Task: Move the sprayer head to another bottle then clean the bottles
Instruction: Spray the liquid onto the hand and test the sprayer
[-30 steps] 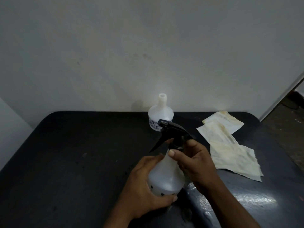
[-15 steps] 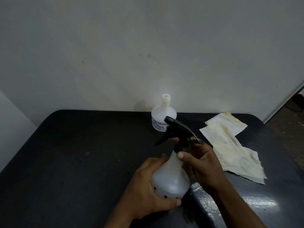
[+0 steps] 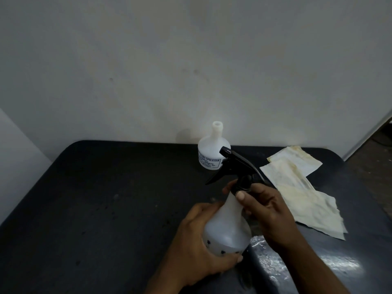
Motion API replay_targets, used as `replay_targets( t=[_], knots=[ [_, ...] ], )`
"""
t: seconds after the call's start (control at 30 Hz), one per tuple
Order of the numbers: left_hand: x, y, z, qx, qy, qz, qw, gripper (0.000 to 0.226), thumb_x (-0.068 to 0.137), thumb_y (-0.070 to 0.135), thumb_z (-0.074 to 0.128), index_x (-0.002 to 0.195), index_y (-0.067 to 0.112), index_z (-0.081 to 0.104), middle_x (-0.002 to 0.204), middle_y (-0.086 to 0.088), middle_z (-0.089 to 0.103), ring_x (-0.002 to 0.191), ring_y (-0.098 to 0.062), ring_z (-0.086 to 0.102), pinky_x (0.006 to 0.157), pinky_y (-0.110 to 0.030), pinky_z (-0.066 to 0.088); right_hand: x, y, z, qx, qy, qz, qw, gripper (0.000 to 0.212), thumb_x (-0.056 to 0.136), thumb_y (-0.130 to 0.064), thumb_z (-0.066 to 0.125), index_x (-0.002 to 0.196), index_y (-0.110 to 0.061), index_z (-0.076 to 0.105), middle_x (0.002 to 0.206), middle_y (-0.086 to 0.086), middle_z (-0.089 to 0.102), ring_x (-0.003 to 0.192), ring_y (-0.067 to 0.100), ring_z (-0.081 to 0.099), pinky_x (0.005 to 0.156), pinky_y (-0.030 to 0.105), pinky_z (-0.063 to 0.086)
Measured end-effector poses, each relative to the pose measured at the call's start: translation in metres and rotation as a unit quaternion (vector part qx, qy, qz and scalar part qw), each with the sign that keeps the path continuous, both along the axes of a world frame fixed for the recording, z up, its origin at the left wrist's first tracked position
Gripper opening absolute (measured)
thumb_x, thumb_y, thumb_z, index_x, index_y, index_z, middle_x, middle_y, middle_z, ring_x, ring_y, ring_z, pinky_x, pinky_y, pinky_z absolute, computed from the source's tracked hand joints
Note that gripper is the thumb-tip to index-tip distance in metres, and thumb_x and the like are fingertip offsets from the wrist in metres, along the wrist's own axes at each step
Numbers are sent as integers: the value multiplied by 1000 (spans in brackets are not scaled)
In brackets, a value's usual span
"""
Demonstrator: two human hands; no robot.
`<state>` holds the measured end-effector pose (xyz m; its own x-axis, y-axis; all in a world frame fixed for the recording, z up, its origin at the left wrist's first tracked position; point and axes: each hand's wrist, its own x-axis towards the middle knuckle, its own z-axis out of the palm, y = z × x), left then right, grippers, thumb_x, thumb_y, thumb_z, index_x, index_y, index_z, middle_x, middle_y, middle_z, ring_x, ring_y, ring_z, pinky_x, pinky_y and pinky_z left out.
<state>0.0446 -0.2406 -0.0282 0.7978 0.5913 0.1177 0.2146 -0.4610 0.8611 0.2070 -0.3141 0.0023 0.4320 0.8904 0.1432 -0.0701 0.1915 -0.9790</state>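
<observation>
A white translucent bottle point(image 3: 228, 228) stands near the front of the dark table point(image 3: 106, 209). My left hand point(image 3: 197, 240) grips its round body from the left. On its neck sits the black sprayer head point(image 3: 235, 168), trigger pointing left. My right hand point(image 3: 267, 211) pinches the black collar of the sprayer head at the bottle's neck with thumb and fingers. A second white bottle point(image 3: 213, 149) with a printed label stands upright and uncapped at the back of the table, beside the wall.
Pale stained cloths point(image 3: 301, 192) lie spread on the table to the right of both bottles. A grey wall point(image 3: 191, 71) runs right behind the table. A wet glossy patch point(image 3: 331, 262) shines at the front right. Floor shows past the table's right edge.
My right hand has shifted its hold around the sprayer collar, and the sprayer nozzle has turned a little. The bottle stays in my left hand in about the same place.
</observation>
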Motion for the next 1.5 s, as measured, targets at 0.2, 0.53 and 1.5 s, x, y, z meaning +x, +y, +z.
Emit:
replay_targets(
  t=[0.2, 0.53, 1.5],
  knots=[
    [3, -5, 5, 18, -25, 14, 999, 85, 56, 55, 86, 119, 72, 32, 128, 38, 41, 118, 18, 43, 88, 1, 36, 0, -2, 11, -9, -75, -50, 996, 17, 78, -20, 67, 91, -22, 78, 95, 3, 78, 90, 15, 73, 73, 19, 56],
    [7, -23, 1, -118, -30, -57, 991, 92, 51, 53, 91, 127, 58, 40, 125, 38, 53, 114, 17, 51, 88, -12, 49, 11, -12, 23, 18, 23, 127, 991, 38, 81, -13, 63, 119, -5, 63, 110, 24, 68, 51, 19, 57, 57, 27, 52],
    [-152, 91, 94, -109, -550, 562, 608, 26, 102, 32, 39, 91, 20, 59, 88, -2, 74, 76, -13, 67, 57, -23, 47, -20, -29, 67, -434, -306, 132, 837, 24, 93, -35, 59, 75, -21, 68, 51, -5, 66, 35, 8, 49, 44, 21, 48]
  ],
)
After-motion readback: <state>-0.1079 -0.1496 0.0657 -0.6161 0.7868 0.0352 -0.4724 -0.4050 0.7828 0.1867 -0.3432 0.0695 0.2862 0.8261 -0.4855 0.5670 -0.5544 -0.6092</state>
